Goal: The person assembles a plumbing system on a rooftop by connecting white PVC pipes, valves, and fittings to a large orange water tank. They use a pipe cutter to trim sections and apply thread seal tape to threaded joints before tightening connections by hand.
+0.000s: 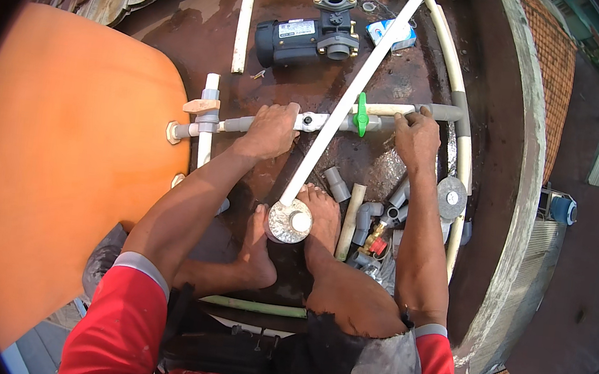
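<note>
A grey and white PVC pipe line (239,124) runs out from the orange tank (86,118), past a valve with an orange handle (201,106). My left hand (270,133) is closed round this line, just left of a white fitting (310,122). Further right on it sits a ball valve with a green handle (361,115). The fingers of my right hand (418,140) are closed on the line's grey right end, close to an elbow pipe (437,112). Crossing in front, a long white pipe (350,97) slants down to a round tin (289,223) by my feet.
A black water pump (305,36) and a blue-white packet (392,35) lie beyond the pipes. Near my right foot are loose grey fittings (366,220), a short pipe (349,222) and a brass tap (376,236). A low wall (526,139) edges the right side, with roofs below.
</note>
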A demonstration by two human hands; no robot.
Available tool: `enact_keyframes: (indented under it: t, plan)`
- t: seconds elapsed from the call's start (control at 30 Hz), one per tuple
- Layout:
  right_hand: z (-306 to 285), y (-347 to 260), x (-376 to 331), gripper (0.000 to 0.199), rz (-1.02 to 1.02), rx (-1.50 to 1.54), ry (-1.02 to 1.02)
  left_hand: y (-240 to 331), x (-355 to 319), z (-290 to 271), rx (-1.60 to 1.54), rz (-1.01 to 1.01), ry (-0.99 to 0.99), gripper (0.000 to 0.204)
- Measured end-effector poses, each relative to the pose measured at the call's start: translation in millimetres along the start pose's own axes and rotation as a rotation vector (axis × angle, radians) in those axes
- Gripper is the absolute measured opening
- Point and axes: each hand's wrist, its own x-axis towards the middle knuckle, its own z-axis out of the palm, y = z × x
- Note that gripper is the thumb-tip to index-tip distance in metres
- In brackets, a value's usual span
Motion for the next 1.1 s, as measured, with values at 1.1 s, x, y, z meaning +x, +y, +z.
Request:
enact_keyframes:
  t: [1.1]
  plan:
    - [-41.8,-71.6,-121.0,0.034,-0.051,0.76,-0.246,126.4,-82.1,-42.6,-1.026,-0.155,0.2,0.03]
